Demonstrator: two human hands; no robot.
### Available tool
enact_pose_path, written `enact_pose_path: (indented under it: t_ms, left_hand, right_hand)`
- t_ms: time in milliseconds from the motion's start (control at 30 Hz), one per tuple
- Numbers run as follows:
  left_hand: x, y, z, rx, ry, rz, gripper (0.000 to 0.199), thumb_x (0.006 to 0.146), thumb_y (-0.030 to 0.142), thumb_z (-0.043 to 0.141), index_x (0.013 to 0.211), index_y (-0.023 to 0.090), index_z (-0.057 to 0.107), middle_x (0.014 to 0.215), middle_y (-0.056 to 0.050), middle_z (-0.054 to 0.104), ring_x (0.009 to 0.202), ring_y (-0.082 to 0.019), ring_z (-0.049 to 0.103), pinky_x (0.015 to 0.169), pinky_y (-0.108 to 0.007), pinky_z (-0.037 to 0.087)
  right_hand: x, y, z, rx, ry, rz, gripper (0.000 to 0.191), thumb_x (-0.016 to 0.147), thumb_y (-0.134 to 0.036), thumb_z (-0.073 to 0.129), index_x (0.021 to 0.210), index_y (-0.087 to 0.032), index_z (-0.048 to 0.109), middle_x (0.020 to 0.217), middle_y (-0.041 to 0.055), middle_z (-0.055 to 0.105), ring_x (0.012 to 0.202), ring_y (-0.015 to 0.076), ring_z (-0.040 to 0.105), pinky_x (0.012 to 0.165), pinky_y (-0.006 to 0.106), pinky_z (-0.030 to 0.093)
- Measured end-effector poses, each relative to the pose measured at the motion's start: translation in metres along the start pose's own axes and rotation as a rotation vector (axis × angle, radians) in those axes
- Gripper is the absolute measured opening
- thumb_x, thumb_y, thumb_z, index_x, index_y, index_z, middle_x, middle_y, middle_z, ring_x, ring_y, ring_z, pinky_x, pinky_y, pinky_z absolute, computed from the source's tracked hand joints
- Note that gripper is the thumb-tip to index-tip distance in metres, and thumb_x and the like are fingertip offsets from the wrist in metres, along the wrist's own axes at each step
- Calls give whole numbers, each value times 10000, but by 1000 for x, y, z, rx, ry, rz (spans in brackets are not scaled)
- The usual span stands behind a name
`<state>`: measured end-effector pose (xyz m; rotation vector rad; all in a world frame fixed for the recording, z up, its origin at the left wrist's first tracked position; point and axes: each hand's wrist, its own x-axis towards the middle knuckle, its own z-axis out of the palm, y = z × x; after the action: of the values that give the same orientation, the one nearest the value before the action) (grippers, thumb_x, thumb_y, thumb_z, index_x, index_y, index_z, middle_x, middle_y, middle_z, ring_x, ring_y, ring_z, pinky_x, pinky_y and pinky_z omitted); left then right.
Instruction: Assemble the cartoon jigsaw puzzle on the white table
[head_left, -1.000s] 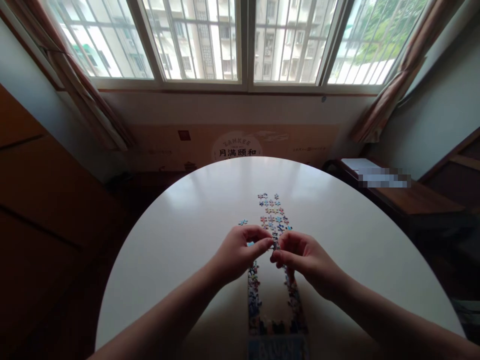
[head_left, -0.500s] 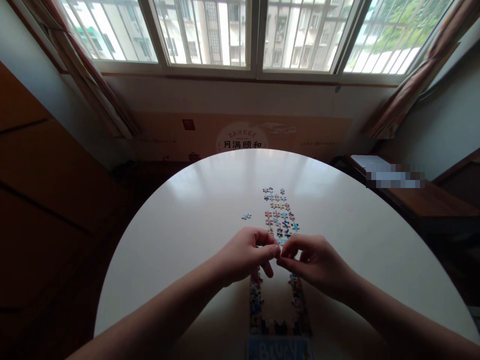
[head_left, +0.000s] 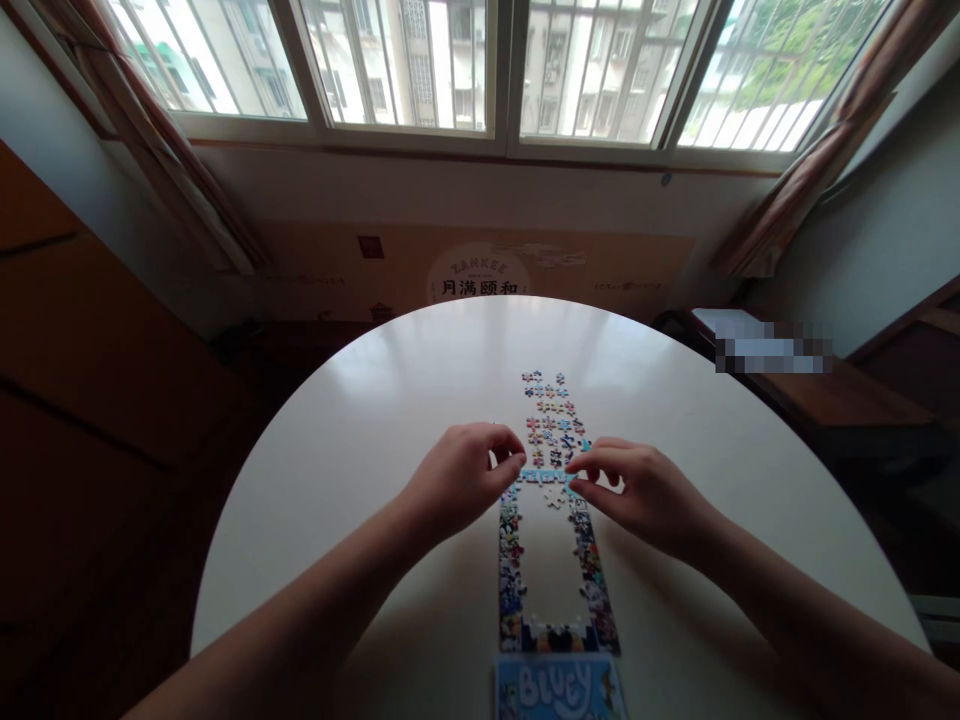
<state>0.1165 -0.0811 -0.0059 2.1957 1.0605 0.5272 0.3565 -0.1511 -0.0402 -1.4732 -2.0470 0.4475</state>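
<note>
The puzzle border (head_left: 511,570) lay flat on the round white counter (head_left: 337,480), a tall, narrow frame around a stretch of bare surface. Its top edge was light blue, while both long sides carried a dense, busy print of dark tones flecked with green, red, orange and blue. The bottom edge was darker, with black shapes and patches of orange, and knobs and notches ran along the inner rim. Inside the frame, just below the top edge, sat a single pale piece (head_left: 554,496), joined to nothing visible and close to the counter in colour.

Beyond the top edge, loose pieces (head_left: 532,424) were spread in uneven rows, small and many-knobbed, in reds, yellows, blues and dark shades. Just below the frame's bottom edge was a blue panel (head_left: 559,690) with "BLUEY" in pale letters.

The left hand (head_left: 465,465) hovered by the frame's top left corner, thumb and index finger drawn together; whether they pinched anything could not be told. The right hand (head_left: 645,490) was at the top right corner, its fingers parted and released, though contact with the blue edge was unclear.
</note>
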Motion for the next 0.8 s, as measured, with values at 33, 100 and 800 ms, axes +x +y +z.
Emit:
enact_pose_path:
  t_ms: [33, 100, 800]
  left_hand:
    - [0, -1, 3, 40, -24, 25, 151, 860, 263, 618, 851, 196, 754, 816, -38, 737, 714, -154, 609, 677, -298, 471]
    - [1, -4, 8, 97, -70, 55, 145, 848, 239, 621, 841, 204, 762, 836, -40, 743, 741, -161, 623, 701, -304, 478]
    - [-1, -3, 7, -87, -81, -2, 212, 871, 360, 623, 865, 202, 766, 809, -45, 726, 700, -161, 590, 655, -288, 433]
  right_hand:
    - [0, -2, 2, -55, -22, -21, 151, 905, -331, 661, 994, -267, 765, 851, 14, 706, 696, 139, 612, 637, 298, 476]
    - [-1, -7, 7, -143, -31, -51, 160, 914, -351, 653, 991, -275, 770, 922, 27, 715, 776, 163, 640, 677, 313, 481]
    - [3, -23, 15, 358, 58, 119, 270, 927, -394, 622, 794, -196, 750, 748, 40, 693, 673, 152, 582, 626, 302, 456]
